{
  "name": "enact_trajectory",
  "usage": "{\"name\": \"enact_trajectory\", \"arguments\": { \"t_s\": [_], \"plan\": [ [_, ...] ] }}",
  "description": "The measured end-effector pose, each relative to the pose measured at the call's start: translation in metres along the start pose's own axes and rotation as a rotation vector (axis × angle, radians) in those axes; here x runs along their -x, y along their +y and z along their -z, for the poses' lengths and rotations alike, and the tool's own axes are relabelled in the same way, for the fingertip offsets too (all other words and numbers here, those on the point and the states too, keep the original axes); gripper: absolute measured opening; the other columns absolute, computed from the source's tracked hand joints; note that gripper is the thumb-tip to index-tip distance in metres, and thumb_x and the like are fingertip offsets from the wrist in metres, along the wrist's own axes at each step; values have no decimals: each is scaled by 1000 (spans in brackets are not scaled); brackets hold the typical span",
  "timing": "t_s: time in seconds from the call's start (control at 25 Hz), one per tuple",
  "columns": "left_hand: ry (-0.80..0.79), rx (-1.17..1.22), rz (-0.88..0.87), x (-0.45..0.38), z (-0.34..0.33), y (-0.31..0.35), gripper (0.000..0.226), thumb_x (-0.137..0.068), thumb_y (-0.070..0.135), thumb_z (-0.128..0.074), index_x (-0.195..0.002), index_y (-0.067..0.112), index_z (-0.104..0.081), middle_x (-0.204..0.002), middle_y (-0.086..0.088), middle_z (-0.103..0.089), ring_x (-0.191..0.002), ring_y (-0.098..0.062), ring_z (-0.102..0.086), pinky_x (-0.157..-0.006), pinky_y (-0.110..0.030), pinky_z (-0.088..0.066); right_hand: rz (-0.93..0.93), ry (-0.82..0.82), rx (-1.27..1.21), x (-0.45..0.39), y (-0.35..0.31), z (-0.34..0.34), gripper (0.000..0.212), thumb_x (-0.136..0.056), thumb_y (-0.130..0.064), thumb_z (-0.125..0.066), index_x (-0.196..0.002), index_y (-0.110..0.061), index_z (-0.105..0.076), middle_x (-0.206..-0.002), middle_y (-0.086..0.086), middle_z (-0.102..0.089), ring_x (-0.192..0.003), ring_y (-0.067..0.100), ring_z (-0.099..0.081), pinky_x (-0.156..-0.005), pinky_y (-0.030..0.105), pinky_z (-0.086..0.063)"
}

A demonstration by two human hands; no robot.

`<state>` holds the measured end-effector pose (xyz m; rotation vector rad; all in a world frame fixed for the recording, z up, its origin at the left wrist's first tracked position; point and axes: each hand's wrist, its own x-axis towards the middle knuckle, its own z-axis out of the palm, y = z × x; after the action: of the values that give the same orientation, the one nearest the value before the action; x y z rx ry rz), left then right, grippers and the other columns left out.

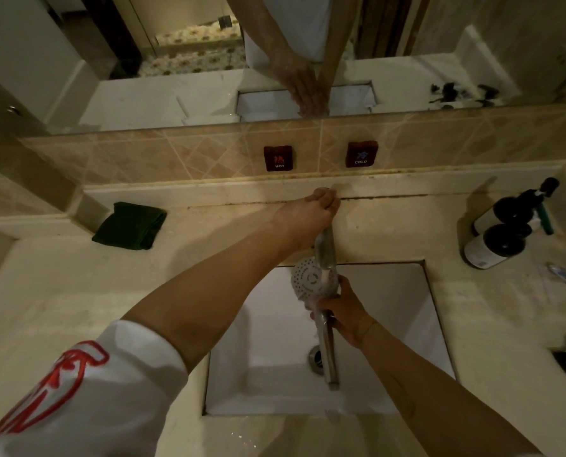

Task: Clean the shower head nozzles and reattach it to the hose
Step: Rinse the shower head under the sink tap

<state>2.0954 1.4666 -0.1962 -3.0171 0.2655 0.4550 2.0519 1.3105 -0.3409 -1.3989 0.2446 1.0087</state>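
- The right hand (pixel 344 311) grips the shower head (pixel 311 280) at the neck, fingers (pixel 323 305) curled round it where the face meets the chrome handle (pixel 327 354), so the nozzle face sits just above those fingers and the handle trails below them over the drain (pixel 316 359).
- It is held over the white basin (pixel 268 374), under the tap spout (pixel 324 249), apparently so that running water falls on the nozzles and drains away.
- The left hand (pixel 311 209) reaches to the back of the worktop (pixel 77 291), fingers closed round the tap's control, probably to set the flow; the control itself is hidden.
- A folded green cloth (pixel 130 225) lies well left of the left fingers, likely kept dry for wiping.
- Dark pump bottles (pixel 505 225) stand far right.
- No hose is in view.
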Motion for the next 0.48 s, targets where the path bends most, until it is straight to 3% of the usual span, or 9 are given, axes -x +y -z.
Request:
{"name": "enact_trajectory", "arguments": {
  "t_s": [0.12,0.2,0.36,0.48],
  "plan": [
    [2,5,0,0,0,0,73,-91,5,-48,-151,9,-7,-161,-10,0,-149,-25,-6,-107,-40,-39,-13,49,-100,-1,-2,6,63,-80,20,-54,-127,-19,-42,-113,18,-61,-93,43,-64,-78,52,-55],
    [1,10,-2,1,0,0,74,-90,5,-48,-151,8,-7,-161,-10,0,-149,-25,-6,-106,-39,-39,-24,33,-258,-1,-1,13,65,-80,21,-54,-130,-18,-41,-115,23,-59,-92,42,-64,-80,53,-54],
    [-2,7,3,0,-1,0,75,-90,3,-49,-151,9,-7,-161,-9,1,-149,-24,-6,-109,-41,-37,-17,-83,-409,5,-1,27,54,-73,2,-70,-124,-4,-56,-121,26,-60,-87,33,-65,-69,40,-59],
    [1,12,3,-1,-3,0,75,-89,2,-49,-151,9,-7,-161,-9,0,-149,-24,-6,-111,-40,-37,-66,-78,-392,7,1,36,50,-68,-4,-70,-117,-3,-60,-105,19,-64,-84,27,-65,-68,34,-58]
  ]
}}
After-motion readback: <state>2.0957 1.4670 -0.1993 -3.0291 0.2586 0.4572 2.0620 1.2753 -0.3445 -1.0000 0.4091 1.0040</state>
